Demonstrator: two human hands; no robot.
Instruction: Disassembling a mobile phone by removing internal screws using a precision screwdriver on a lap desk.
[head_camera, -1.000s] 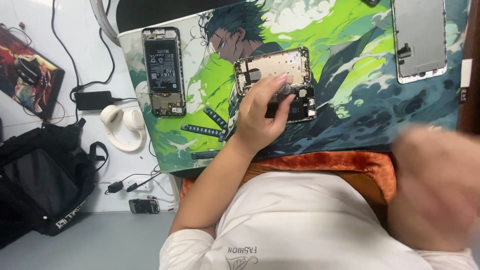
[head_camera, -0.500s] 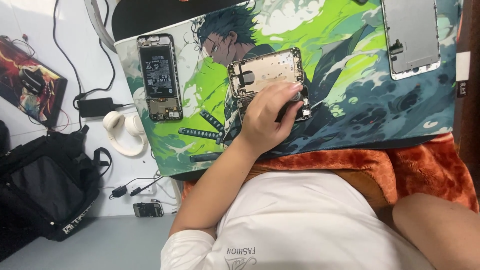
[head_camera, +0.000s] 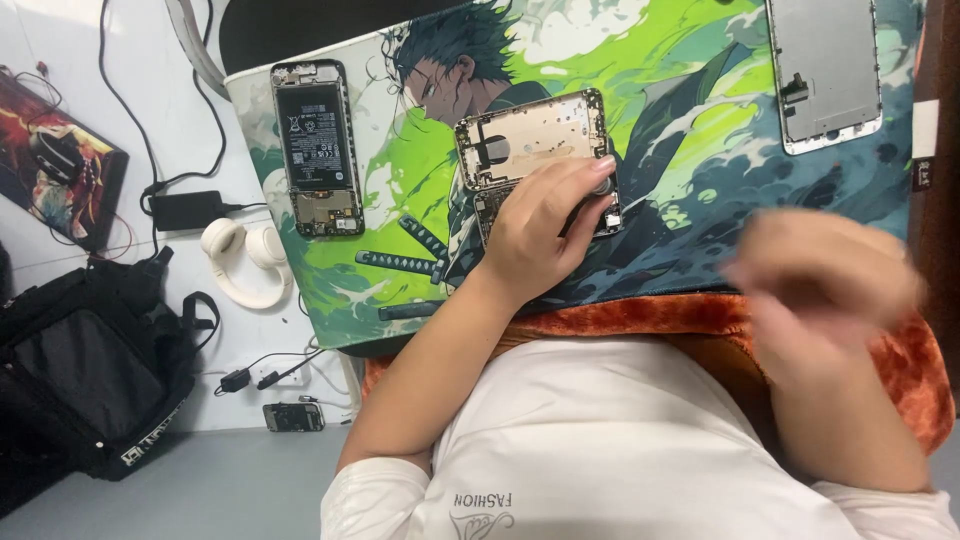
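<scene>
Nearest, right hand (head_camera: 825, 275) blurred above the orange cloth (head_camera: 640, 315), grip impossible to tell. Beyond, left hand (head_camera: 540, 235) clenched over the lower half of the opened phone frame (head_camera: 530, 140), hiding that part. Left of the frame, second opened phone (head_camera: 315, 150); far right, screen panel (head_camera: 825, 70) cut off at top.
</scene>
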